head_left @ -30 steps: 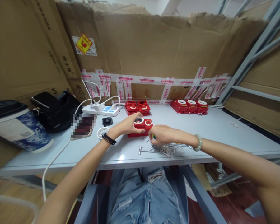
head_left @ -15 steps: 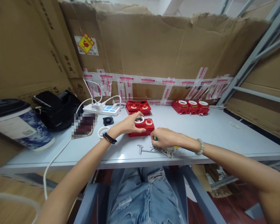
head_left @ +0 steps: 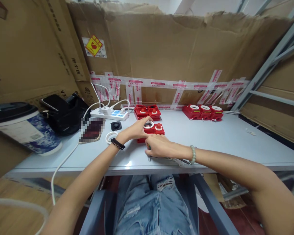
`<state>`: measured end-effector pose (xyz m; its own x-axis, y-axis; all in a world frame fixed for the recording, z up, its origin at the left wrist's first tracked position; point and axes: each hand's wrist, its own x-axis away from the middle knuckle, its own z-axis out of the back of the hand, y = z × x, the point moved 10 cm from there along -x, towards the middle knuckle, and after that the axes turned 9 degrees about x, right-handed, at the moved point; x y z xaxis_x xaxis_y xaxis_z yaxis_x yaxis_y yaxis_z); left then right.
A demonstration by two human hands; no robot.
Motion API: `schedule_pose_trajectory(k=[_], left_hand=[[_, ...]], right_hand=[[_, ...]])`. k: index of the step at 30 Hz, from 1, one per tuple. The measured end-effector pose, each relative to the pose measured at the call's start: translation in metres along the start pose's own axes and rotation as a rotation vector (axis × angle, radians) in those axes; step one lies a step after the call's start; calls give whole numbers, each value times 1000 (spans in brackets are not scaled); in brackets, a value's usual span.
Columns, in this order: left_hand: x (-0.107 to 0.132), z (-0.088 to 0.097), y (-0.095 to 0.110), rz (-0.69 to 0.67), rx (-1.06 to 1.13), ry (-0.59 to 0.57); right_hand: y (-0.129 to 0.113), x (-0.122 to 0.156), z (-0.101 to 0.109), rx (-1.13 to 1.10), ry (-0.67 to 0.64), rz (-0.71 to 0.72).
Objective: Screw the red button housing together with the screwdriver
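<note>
My left hand (head_left: pixel 138 128) is closed around the left side of a red box (head_left: pixel 159 130), its fingers at a white ring (head_left: pixel 149 124) on top. A second opening on the box holds a red round part in a white collar. My right hand (head_left: pixel 157 146) is closed at the box's near edge. A bit of a green handle (head_left: pixel 149 147) shows in its grip; the tool is mostly hidden. Below the right wrist a thin metal rod (head_left: pixel 186 161) shows, and I cannot tell whether it belongs to that tool. Small metal pieces on the table are largely covered by this hand.
More red boxes (head_left: pixel 147 112) sit behind, and a row with white rings (head_left: pixel 205 112) at the back right. To the left are a loose white ring (head_left: pixel 110 137), a black square part (head_left: pixel 116 126), a phone (head_left: pixel 92 130), a power strip (head_left: pixel 110 114) and a large cup (head_left: pixel 24 130).
My right hand has moved left with the green-handled tool, up to the red box's near edge, now covering the small metal pieces. My left hand keeps its hold; the view has shifted slightly.
</note>
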<state>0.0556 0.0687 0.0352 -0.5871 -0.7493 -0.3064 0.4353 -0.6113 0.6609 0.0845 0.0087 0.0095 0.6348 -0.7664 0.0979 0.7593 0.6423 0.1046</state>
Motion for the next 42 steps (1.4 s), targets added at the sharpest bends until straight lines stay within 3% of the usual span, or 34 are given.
schedule_pose_trajectory(k=[8,11,14,17,22,24,27,32,37,42], left_hand=[[0,1,2,-4,-7,3],[0,0,2,2,-17,-6],[0,0,1,3,-23,-3],[0,0,-1,9,-24,11],[2,1,-1,17,-36,10],[3,2,1,11,-39,7],[3,3,4,-7,-43,2],[4,11,10,-41,-71,68],[4,20,21,-127,-72,118],[13,55,22,-227,-16,354]], right_hand=[[12,14,2,57,-88,-48],[17,20,-2,11,-120,-26],[24,27,7,-107,-94,-20],[38,34,31,-227,-16,-43],[91,41,80,-162,380,-181],[101,35,74,-209,378,-131],[105,24,49,-305,273,-39],[103,14,29,-339,241,-5],[108,9,36,-429,346,19],[124,19,55,-529,502,-18]])
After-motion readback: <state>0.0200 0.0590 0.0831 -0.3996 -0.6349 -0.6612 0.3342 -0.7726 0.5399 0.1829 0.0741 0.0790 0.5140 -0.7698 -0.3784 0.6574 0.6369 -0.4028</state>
